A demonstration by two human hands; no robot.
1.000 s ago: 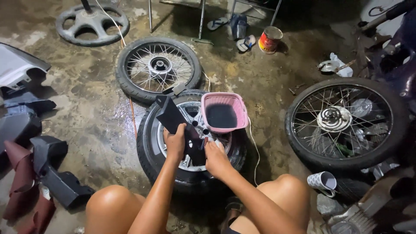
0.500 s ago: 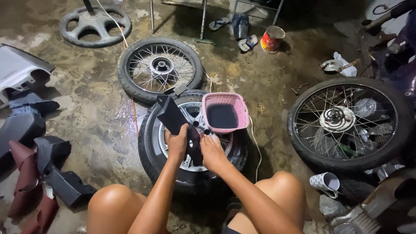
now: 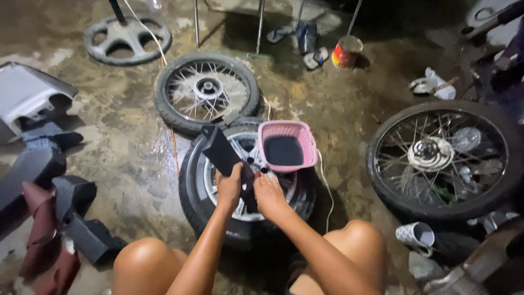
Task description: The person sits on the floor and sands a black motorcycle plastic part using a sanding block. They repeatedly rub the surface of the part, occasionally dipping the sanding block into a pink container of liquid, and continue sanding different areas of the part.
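Head view shows the person sitting low on the wet concrete floor [image 3: 125, 158], knees apart, with a wheel with a tyre [image 3: 192, 191] lying flat between them. The left hand [image 3: 229, 188] and the right hand [image 3: 269, 195] are both closed around a long black plastic part [image 3: 221, 152], which stands tilted over the wheel with its upper end pointing to the left. A pink basket [image 3: 288, 146] rests on the far side of the same wheel, just beside the hands. A spoked wheel [image 3: 206, 92] lies behind, another spoked wheel [image 3: 441, 158] is on the right, and dark body panels [image 3: 38, 169] lie on the left.
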